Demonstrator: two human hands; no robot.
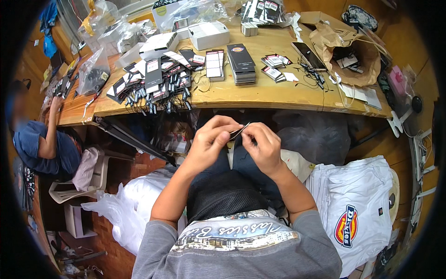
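Above my lap, just in front of the table's near edge, my left hand (211, 142) and my right hand (264, 144) meet at the fingertips. Between them is a thin dark hang tag (238, 132), seen nearly edge-on and slightly bent. The left thumb and fingers pinch one side of it, and the right ones pinch the other end. A thin dark string (242, 156) seems to dangle below the right fingers. Beyond my hands stand a stack of black hang tags (242, 65) and a stack of white label cards (215, 64).
Strung tags (155, 79) lie heaped at the table's (209, 97) left. White boxes (209, 35) stand behind. Rightward are loose tags (275, 67), a phone (308, 56) and a paper bag (332, 42). White T-shirts (367, 186) sit at my right, plastic bags (134, 204) at my left. A co-worker (42, 144) sits far left.
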